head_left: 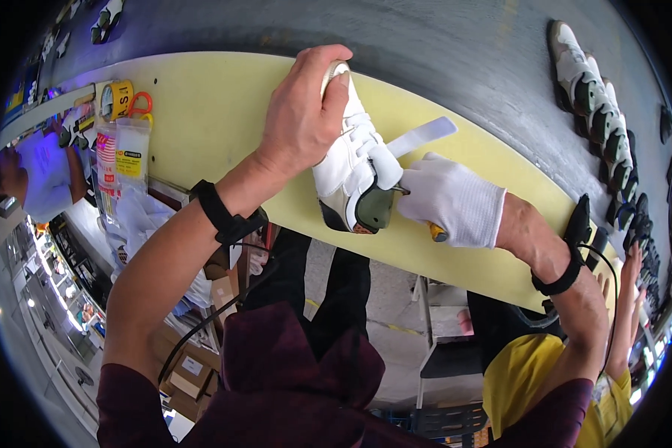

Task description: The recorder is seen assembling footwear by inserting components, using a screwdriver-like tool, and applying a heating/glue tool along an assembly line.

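Observation:
A white sneaker (334, 173) with a dark green and black heel stands over the pale yellow bench top (209, 97), its toe pointing away from me. My bare left hand (303, 104) is wrapped round the toe end. A pale strap (425, 136) sticks out from the shoe's right side. In a white knit glove, my right hand (449, 198) is closed round a slim hand tool. The tool's yellow-and-black handle end (438, 232) shows below the fist, and its thin dark tip (402, 191) is close to the shoe's collar. Whether the tip touches the shoe I cannot tell.
At the bench's left end are a yellow tape roll (117, 100), orange-handled scissors (140, 103) and plastic packets (123, 153). Beyond the bench a grey conveyor surface (455, 45) carries a row of shoes (597, 104) on the right. A person in yellow (526, 373) is at lower right.

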Demonstrator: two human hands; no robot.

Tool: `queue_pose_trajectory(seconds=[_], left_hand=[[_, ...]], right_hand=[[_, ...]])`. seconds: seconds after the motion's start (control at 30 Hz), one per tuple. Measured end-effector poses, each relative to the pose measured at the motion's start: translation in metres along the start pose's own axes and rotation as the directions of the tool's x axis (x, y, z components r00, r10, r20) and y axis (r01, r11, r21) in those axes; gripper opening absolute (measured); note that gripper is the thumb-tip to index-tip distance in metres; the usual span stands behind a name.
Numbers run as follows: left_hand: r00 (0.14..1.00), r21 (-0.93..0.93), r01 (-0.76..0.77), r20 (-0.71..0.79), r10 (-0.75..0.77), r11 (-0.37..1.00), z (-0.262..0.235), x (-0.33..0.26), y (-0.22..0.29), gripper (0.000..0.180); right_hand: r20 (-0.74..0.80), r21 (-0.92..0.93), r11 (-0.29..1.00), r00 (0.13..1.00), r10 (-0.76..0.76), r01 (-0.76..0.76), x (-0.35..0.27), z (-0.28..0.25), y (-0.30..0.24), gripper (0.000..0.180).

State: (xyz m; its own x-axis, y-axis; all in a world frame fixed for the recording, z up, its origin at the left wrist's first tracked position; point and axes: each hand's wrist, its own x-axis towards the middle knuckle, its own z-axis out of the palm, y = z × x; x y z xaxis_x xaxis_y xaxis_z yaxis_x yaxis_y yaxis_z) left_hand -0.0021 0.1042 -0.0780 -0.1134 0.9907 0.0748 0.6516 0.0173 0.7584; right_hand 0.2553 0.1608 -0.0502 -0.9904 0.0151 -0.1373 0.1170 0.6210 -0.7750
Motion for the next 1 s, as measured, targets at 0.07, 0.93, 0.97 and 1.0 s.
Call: queue_pose_trajectory(seconds=[0.07,0.93,0.97,1.0], left_hand=[[1.000,-0.009,0.022,-0.004,-0.022,1.000,-0.002,0.000,0.002,0.031],[1.000,0.017,0.005,-0.008,-0.005,1.000,0.003,0.000,0.007,0.027],[1.000,0.034,0.018,0.018,-0.019,0.999,0.000,0.002,0.006,0.027],[0.998,0.049,0.030,0.044,-0.033,0.998,-0.002,0.003,0.005,0.028]], right_hand=[[0.021,-0.055,0.998,1.000,-0.015,0.016,0.003,-0.004,0.002,0.019],[-0.059,-0.300,0.940,0.980,-0.188,0.162,0.026,0.000,0.013,0.011],[-0.046,-0.240,0.955,0.981,-0.189,0.172,0.025,-0.003,0.013,0.012],[-0.042,-0.251,0.953,0.982,-0.186,0.170,0.021,-0.006,0.008,0.012]])
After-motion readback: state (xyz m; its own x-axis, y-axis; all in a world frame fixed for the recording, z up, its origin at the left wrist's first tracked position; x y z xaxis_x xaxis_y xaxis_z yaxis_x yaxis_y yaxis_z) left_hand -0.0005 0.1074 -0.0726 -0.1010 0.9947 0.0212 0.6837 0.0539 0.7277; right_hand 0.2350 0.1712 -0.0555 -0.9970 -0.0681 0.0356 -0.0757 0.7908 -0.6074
